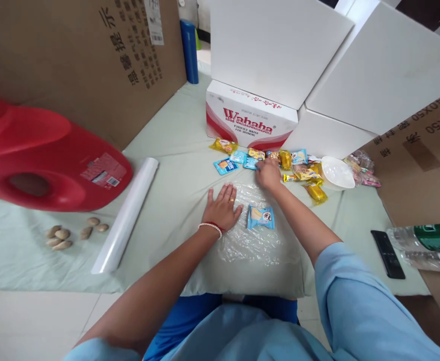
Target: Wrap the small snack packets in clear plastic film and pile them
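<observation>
- Blue snack packet (261, 217) lay alone on the clear film (242, 248), just right of the left hand (222, 206) and nearer the body than the right hand (269, 174).
- Left hand: palm down on the film, fingers extended and apart, gripping nothing.
- Right hand: fingertips down among the far snacks, touching there; whether they were clamped on one could not be made out.
- Progress, as judged: one packet on the film, uncovered; the rest off it.
- Blue sachet (226, 166) left of the right hand; yellow-wrapped snacks (307, 173) and white bowl (337, 174) to its right.
- Wahaha carton (252, 118) stood close behind the snacks, probably limiting reach past the right fingertips.
- Well left of the left hand: white roll (126, 215), stones (62, 234), red jug (54, 155); none in the way.
- Far right of the right hand: black handset (388, 254), plastic bottles (436, 238).
</observation>
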A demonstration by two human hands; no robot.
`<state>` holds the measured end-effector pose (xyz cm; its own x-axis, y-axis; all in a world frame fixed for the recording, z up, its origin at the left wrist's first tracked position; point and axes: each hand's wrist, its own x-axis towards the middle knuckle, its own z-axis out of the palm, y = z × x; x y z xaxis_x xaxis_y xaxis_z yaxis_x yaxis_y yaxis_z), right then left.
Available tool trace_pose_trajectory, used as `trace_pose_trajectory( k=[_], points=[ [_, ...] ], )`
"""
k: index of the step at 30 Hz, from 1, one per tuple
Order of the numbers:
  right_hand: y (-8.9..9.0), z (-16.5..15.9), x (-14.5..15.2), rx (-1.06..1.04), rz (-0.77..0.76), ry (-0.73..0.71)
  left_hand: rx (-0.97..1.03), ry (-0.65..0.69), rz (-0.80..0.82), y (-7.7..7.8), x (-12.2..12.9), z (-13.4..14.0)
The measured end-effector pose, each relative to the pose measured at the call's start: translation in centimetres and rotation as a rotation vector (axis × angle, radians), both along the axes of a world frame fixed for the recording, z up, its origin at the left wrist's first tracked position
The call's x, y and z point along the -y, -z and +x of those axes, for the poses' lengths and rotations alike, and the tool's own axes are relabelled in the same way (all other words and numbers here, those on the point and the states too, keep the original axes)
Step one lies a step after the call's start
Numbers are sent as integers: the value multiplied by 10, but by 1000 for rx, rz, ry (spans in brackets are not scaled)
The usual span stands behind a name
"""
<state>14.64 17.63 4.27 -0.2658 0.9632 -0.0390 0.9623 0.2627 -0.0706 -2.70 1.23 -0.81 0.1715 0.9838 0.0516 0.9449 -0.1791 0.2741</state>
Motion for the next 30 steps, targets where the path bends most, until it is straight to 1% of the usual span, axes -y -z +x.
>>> trace_pose_trajectory(
  k=[3, 7, 11, 13, 15, 17, 18, 20, 22, 24, 26, 28, 30],
  points=[
    [7, 6, -4, -40, 35, -49, 11, -1, 7, 0, 0, 0],
    [13, -5, -8, -50, -21, -87, 9, -5, 12, -1, 0, -1],
    [14, -12, 3, -80, -27, -134, -2, -4, 10, -1, 0, 0],
    [11, -9, 11, -173, -28, -148, -7, -4, 7, -1, 0, 0],
    [4, 3, 16, -283, -3, -108, -11, -6, 6, 0, 0, 0],
    [-5, 22, 21, -386, 38, -56, -10, -8, 6, 0, 0, 0],
    [-11, 34, 25, -452, 36, -56, -8, -7, 6, 0, 0, 0],
    [-23, 58, 38, -612, -60, -113, -3, -5, 5, -1, 0, 0],
    [-31, 79, 56, -725, -223, -205, 2, -3, 3, -1, 0, 0],
    [-32, 90, 79, -701, -350, -283, 3, -3, 4, -1, 0, 0],
    [-25, 92, 99, -612, -369, -326, -2, -4, 11, 0, 0, 1],
    [-14, 87, 115, -512, -285, -318, -5, -4, 22, 0, 0, 1],
    [-4, 80, 128, -451, -157, -262, -7, -7, 30, 0, 0, 0]
  ],
)
